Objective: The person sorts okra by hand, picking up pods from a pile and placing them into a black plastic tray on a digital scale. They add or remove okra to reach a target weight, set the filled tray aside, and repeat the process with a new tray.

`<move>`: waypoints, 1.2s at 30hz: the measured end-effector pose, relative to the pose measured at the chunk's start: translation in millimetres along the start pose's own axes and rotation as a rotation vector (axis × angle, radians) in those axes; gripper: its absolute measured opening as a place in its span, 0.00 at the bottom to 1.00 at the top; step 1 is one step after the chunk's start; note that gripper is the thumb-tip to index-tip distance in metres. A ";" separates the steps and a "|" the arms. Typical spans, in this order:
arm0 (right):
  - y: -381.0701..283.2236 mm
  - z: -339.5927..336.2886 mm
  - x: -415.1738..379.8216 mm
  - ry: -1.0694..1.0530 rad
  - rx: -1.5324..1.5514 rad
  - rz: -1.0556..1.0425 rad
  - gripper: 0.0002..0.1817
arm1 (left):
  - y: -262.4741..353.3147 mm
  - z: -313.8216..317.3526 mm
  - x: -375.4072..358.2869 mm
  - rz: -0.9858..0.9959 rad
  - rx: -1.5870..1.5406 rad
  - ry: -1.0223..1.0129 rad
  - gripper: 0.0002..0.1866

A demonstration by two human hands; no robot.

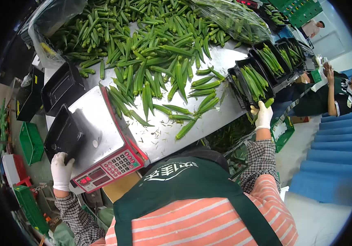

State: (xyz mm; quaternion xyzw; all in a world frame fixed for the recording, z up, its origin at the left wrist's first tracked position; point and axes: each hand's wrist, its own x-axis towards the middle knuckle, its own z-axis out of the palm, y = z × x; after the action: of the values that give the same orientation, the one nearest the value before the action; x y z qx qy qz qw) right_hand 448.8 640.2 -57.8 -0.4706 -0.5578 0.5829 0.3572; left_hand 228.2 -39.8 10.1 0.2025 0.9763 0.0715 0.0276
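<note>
My left hand (pixel 61 171), in a white glove, is closed on the near edge of a black tray (pixel 64 132) that rests on the left side of a red and silver scale (pixel 98 139). Over at the right, my gloved right hand (pixel 262 115) is at the near end of a black tray of okra (pixel 253 84), with its fingers round a green okra pod (pixel 269 102). A large heap of okra (pixel 143 53) covers the back and middle of the metal table (pixel 155 143), with loose pods nearer to me.
More okra-filled black trays (pixel 271 59) line the table's right edge. Empty black trays (pixel 62 87) stand at the left behind the scale. Clear plastic bags (pixel 233 20) lie at the back. A person (pixel 339 92) in a dark apron stands at the right; another person (pixel 312 28) is farther back.
</note>
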 end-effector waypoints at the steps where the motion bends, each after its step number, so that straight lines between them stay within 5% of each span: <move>1: 9.7 -5.2 6.6 0.037 0.012 -0.001 0.14 | 11.9 -5.4 -0.2 0.031 -0.018 0.041 0.20; 4: 28.3 -20.4 21.3 0.013 -0.044 0.086 0.12 | 50.8 -33.8 2.8 0.101 -0.072 0.146 0.30; 8: -14.2 -38.6 -7.9 -0.026 -0.368 0.089 0.14 | 159.6 -51.6 36.2 0.249 -0.228 0.299 0.20; 12: -25.0 -10.8 -38.3 -0.327 -0.551 -0.165 0.07 | 259.0 17.4 78.4 0.548 -0.414 0.149 0.14; 13: -3.2 7.6 -39.2 -0.420 -0.642 -0.596 0.06 | 282.0 47.1 88.8 0.603 -0.379 0.110 0.12; 15: -0.3 49.0 -53.8 -0.696 -0.777 -0.860 0.12 | 315.7 102.8 111.0 0.738 -0.267 0.020 0.11; 19: 17.2 101.1 -54.7 -0.978 -1.146 -1.124 0.20 | 332.1 144.5 139.3 0.678 -0.058 -0.086 0.13; 22: 25.2 115.1 -43.5 -1.075 -1.349 -1.121 0.27 | 330.8 149.9 148.3 0.642 0.081 -0.189 0.13; 27: 27.9 132.0 -27.8 -1.073 -1.372 -1.148 0.19 | 333.1 141.8 158.6 0.581 0.118 -0.310 0.11; 31: 0.9 128.9 -19.2 -0.969 -0.999 -1.073 0.17 | 318.7 121.4 152.2 0.398 -0.426 -0.036 0.09; 33: -12.3 122.4 -16.6 -0.828 -0.809 -0.815 0.14 | 316.5 112.2 142.4 0.299 -0.544 0.077 0.12; 35: -10.3 118.8 1.4 -0.776 -0.717 -0.470 0.18 | 323.9 117.8 129.7 0.432 -0.407 0.007 0.12; 36: -14.6 121.4 4.4 -0.754 -0.848 -0.543 0.18 | 335.4 121.0 122.9 0.504 -0.254 -0.089 0.14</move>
State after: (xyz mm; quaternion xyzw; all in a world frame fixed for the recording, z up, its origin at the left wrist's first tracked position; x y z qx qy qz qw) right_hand 330.9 608.0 -52.0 -0.1750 -0.9277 0.3254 0.0536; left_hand 256.8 329.2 -61.9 0.4366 0.8763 0.1889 0.0767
